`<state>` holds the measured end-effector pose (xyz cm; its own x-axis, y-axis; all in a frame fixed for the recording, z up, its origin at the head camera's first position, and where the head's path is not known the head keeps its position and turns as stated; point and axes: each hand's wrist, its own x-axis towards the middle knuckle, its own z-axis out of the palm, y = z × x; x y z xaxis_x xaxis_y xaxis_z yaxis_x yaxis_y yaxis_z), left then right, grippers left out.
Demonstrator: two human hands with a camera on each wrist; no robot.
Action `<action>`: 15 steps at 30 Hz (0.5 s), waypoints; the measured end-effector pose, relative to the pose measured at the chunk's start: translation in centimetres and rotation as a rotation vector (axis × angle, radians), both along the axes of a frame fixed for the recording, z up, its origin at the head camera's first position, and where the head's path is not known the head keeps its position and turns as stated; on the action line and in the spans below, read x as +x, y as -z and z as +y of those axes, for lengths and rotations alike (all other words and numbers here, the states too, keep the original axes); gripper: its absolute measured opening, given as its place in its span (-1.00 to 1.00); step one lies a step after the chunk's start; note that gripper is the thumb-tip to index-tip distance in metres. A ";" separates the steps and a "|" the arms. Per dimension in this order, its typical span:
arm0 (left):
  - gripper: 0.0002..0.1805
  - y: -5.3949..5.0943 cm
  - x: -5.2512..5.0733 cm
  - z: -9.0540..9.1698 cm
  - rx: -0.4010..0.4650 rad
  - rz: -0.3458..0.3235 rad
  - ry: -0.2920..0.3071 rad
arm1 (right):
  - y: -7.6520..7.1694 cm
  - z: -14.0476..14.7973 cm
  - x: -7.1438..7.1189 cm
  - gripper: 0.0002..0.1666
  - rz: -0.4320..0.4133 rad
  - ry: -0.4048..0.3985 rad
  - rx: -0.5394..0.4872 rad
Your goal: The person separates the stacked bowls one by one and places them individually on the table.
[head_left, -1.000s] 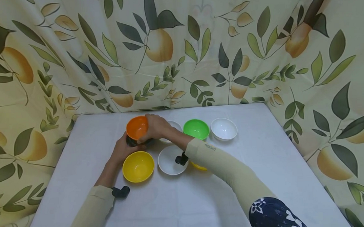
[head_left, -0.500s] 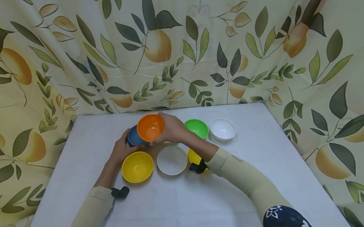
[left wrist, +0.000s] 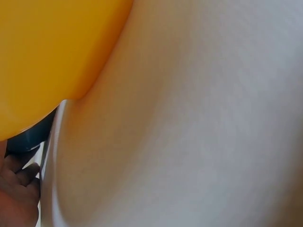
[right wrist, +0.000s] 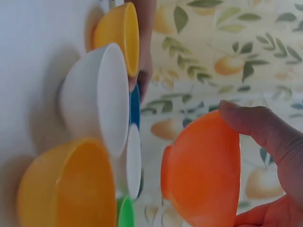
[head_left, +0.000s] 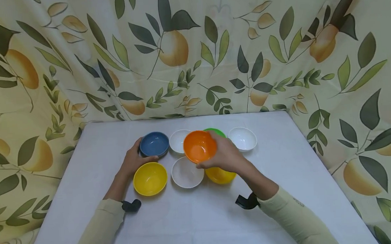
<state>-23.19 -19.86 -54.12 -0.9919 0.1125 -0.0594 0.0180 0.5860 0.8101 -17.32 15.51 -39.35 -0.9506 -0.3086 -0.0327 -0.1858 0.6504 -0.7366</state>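
Observation:
My right hand (head_left: 228,153) grips an orange bowl (head_left: 200,146) by its right side, thumb at the near rim. In the right wrist view the orange bowl (right wrist: 203,170) is lifted off the table, thumb on its rim. At the back left, a blue bowl (head_left: 154,144) stands on the table. My left hand (head_left: 133,160) holds it, fingers at its left side and thumb along its front. Only a sliver of that blue bowl (left wrist: 31,137) shows in the left wrist view, behind a yellow bowl (left wrist: 52,56). Partly hidden behind the orange bowl is a green bowl (head_left: 217,131).
In the front row are a yellow bowl (head_left: 150,179), a white bowl (head_left: 187,172) and another yellow bowl (head_left: 221,176). White bowls stand behind, one beside the blue bowl (head_left: 178,140) and one at the right end (head_left: 243,139). A patterned curtain (head_left: 209,63) hangs behind the white-covered table (head_left: 193,216).
My right hand has lifted the orange bowl out from the blue bowl and carried it to the right, over the other bowls. The left hand has stayed at the blue bowl.

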 end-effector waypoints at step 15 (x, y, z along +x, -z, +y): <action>0.35 -0.3 0.1 0.0 -0.005 -0.015 -0.005 | 1.8 9.7 5.1 0.18 0.029 0.292 0.033</action>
